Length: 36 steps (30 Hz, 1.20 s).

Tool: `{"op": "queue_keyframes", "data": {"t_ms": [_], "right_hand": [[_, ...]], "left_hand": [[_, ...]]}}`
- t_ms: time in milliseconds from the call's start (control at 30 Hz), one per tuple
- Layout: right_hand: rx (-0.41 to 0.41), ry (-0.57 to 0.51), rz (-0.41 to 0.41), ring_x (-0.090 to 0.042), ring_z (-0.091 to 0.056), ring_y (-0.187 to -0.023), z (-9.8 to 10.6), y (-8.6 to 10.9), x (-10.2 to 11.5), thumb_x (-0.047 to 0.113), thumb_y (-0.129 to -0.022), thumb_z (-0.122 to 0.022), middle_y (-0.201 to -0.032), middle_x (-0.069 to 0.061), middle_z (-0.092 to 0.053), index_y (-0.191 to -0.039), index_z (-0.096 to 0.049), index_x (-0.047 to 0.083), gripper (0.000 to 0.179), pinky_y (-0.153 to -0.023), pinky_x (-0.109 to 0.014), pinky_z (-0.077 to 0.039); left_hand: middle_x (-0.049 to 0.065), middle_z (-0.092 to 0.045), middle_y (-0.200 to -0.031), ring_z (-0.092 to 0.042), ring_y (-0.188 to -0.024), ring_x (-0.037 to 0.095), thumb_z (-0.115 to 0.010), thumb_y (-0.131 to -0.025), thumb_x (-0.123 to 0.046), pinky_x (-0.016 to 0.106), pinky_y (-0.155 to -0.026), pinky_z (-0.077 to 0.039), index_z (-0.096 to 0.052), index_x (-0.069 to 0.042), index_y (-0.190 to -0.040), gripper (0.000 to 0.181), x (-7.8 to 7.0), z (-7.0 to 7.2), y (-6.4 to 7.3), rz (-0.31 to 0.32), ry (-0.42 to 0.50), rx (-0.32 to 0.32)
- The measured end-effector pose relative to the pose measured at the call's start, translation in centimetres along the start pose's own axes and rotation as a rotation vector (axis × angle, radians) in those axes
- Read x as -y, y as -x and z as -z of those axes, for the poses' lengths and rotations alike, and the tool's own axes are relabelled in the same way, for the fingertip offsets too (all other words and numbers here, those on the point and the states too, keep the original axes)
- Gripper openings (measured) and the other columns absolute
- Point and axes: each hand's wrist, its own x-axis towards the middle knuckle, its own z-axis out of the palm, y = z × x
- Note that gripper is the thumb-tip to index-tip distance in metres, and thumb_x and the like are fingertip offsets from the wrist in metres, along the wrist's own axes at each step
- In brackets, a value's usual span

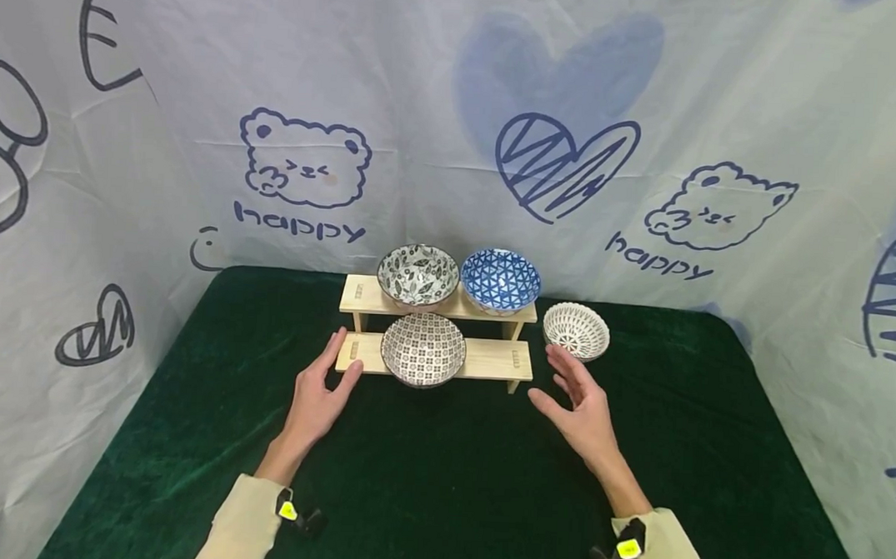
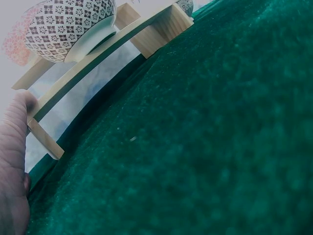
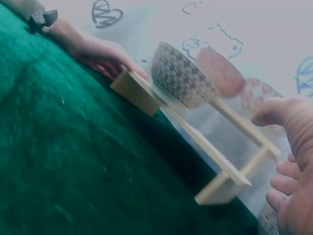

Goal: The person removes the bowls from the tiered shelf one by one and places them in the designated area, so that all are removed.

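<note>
A two-tier wooden rack [image 1: 493, 359] stands on a green cloth. Its lower board bears a brown-and-white patterned bowl [image 1: 423, 350]. On the upper board are a leaf-patterned bowl [image 1: 418, 276] at left and a blue-and-white bowl [image 1: 500, 279] at right. My left hand [image 1: 317, 400] touches the lower board's left end, fingers straight along the side and thumb at the front corner. To the right of the rack, a small white patterned bowl [image 1: 578, 330] sits on the cloth. Just in front of it my right hand [image 1: 585, 415] hovers, fingers loosely bent, holding nothing.
The dark green cloth [image 1: 424, 479] covers the table. A white curtain [image 1: 427, 78] with blue bear and heart drawings hangs behind and at both sides. Each wrist wears a small black camera, such as the left wrist camera [image 1: 306, 521].
</note>
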Motion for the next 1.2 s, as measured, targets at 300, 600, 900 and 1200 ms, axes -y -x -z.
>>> {"op": "queue_keyframes", "data": {"t_ms": [300, 600, 900, 1200], "right_hand": [[0.177, -0.077, 0.035, -0.033, -0.042, -0.150, -3.1, -1.0, 1.6, 0.010, -0.094, -0.078, -0.164, -0.016, -0.042, -0.162, -0.035, 0.006, 0.080, -0.120, -0.038, -0.037], [0.278, -0.140, 0.065, -0.037, -0.041, -0.150, -5.5, -2.2, 2.2, 0.013, -0.094, -0.079, -0.164, -0.018, -0.040, -0.163, -0.031, 0.009, 0.085, -0.121, -0.049, -0.035], [0.332, -0.202, 0.054, -0.035, -0.037, -0.153, -7.6, -2.8, 2.9, 0.010, -0.092, -0.080, -0.167, -0.018, -0.034, -0.165, -0.025, 0.007, 0.091, -0.123, -0.050, -0.032], [0.364, -0.229, -0.012, -0.030, -0.032, -0.155, -9.4, -3.5, 3.4, 0.013, -0.091, -0.081, -0.171, -0.015, -0.026, -0.166, -0.018, 0.005, 0.098, -0.124, -0.044, -0.029]], "left_hand": [[0.012, -0.038, -0.166, -0.034, -0.154, 0.032, -0.064, -0.105, -0.036, 0.059, -0.123, -0.029, -0.039, -0.008, -0.161, 0.068, 0.1, 0.0, 0.0, 0.010, 0.000, 0.010], [0.013, -0.038, -0.166, -0.034, -0.154, 0.032, -0.064, -0.105, -0.037, 0.059, -0.123, -0.030, -0.039, -0.009, -0.161, 0.068, 0.0, 0.0, -0.1, 0.007, 0.002, 0.005], [0.013, -0.038, -0.166, -0.035, -0.154, 0.031, -0.065, -0.105, -0.037, 0.058, -0.123, -0.030, -0.040, -0.010, -0.161, 0.068, 0.2, 0.0, -0.2, 0.003, -0.002, 0.001], [0.012, -0.039, -0.165, -0.035, -0.154, 0.031, -0.065, -0.104, -0.034, 0.057, -0.123, -0.030, -0.041, -0.008, -0.161, 0.067, 0.2, 0.0, -0.1, 0.002, 0.010, -0.003]]}}
